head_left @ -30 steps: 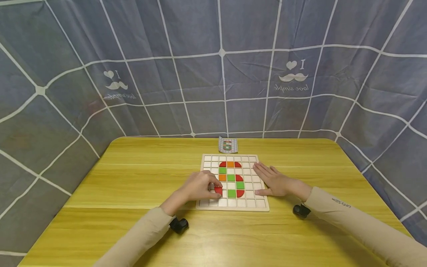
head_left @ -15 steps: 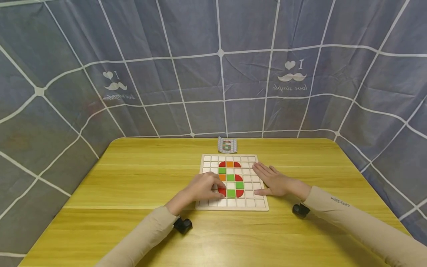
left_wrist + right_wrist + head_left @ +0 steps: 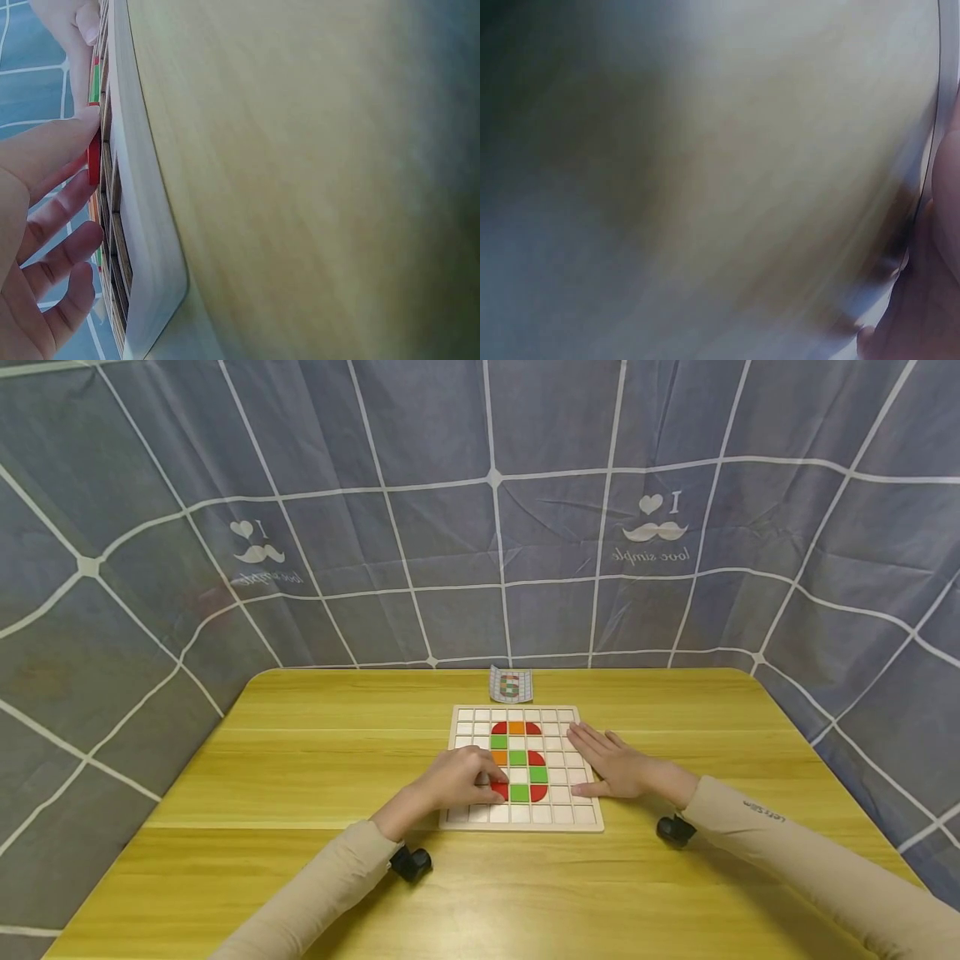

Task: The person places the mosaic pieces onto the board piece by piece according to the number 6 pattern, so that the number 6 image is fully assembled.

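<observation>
A pale wooden grid board (image 3: 465, 815) lies on the table, with red, orange and green tiles set in its squares in an S-like shape. My left hand (image 3: 459, 779) is over the board's left part and pinches a red tile (image 3: 94, 154) with one rounded corner between thumb and finger. That tile sits at the lower left of the pattern, beside a green tile (image 3: 519, 792); its seating in the square is partly hidden by my fingers. My right hand (image 3: 621, 768) rests with straight fingers on the board's right edge; the right wrist view shows only part of it.
Behind the board lies a small card (image 3: 511, 685) printed with a coloured grid pattern. The yellow wood-grain table (image 3: 337, 718) extends around the board. A grey-blue curtain (image 3: 420, 527) with white lines hangs behind and at both sides.
Over the last second my left hand has shifted slightly right with the red tile, bringing it beside the bottom green tile. My right hand has stayed in place on the board.
</observation>
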The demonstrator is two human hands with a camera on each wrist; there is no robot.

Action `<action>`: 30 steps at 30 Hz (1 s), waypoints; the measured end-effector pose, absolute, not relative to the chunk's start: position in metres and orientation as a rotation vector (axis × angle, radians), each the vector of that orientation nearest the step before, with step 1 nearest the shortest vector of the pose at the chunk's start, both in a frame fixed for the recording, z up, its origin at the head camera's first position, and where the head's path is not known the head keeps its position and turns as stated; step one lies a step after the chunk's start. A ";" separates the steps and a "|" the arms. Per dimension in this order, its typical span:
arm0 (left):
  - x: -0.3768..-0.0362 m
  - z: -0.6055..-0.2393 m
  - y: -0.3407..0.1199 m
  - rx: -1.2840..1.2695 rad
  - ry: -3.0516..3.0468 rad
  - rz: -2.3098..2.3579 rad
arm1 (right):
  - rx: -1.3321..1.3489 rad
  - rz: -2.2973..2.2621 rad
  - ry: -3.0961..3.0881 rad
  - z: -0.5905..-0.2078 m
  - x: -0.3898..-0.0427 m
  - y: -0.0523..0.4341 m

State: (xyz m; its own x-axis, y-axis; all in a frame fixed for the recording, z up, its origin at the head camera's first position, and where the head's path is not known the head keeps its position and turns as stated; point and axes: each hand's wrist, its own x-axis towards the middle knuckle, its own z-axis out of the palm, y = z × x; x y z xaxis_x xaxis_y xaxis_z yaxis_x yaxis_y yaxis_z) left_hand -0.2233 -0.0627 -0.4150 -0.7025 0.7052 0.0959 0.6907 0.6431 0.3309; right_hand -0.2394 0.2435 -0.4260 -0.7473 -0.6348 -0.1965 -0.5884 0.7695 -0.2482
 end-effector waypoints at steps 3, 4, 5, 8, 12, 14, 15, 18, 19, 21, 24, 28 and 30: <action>-0.223 -0.415 -0.063 1.189 2.804 0.543 | -0.955 -0.247 2.696 -0.427 -0.240 0.244; -0.223 -0.415 -0.063 1.189 2.803 0.542 | -0.953 -0.244 2.695 -0.427 -0.240 0.244; -0.223 -0.415 -0.063 1.186 2.803 0.539 | -0.952 -0.238 2.693 -0.427 -0.240 0.244; -0.223 -0.415 -0.063 1.184 2.807 0.524 | -0.941 -0.235 2.684 -0.426 -0.240 0.244; -0.222 -0.415 -0.063 1.178 2.809 0.520 | -0.938 -0.255 2.679 -0.425 -0.241 0.244; -0.221 -0.415 -0.063 1.174 2.808 0.521 | -0.931 -0.241 2.678 -0.425 -0.241 0.244; -0.221 -0.415 -0.063 1.171 2.808 0.521 | -0.933 -0.245 2.679 -0.425 -0.241 0.244; -0.220 -0.415 -0.063 1.158 2.810 0.521 | -0.945 -0.259 2.680 -0.425 -0.240 0.245; -0.220 -0.415 -0.064 1.161 2.810 0.523 | -0.945 -0.256 2.679 -0.425 -0.240 0.246; -0.220 -0.415 -0.064 1.161 2.812 0.525 | -0.948 -0.276 2.676 -0.425 -0.240 0.246; -0.220 -0.415 -0.064 1.168 2.817 0.524 | -0.950 -0.289 2.673 -0.425 -0.240 0.247; -0.220 -0.415 -0.064 1.166 2.817 0.515 | -0.967 -0.320 2.682 -0.425 -0.240 0.247; -0.220 -0.415 -0.064 1.163 2.814 0.513 | -0.976 -0.340 2.688 -0.426 -0.240 0.248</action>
State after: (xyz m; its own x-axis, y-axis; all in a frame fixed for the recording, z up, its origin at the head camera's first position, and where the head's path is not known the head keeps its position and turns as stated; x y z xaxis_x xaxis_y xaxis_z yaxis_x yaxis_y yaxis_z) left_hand -0.2198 -0.0642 -0.4146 -0.7149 0.6951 0.0758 0.6771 0.6612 0.3231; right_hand -0.2403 0.2478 -0.4262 -0.7403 -0.6522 -0.1628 -0.5912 0.7470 -0.3040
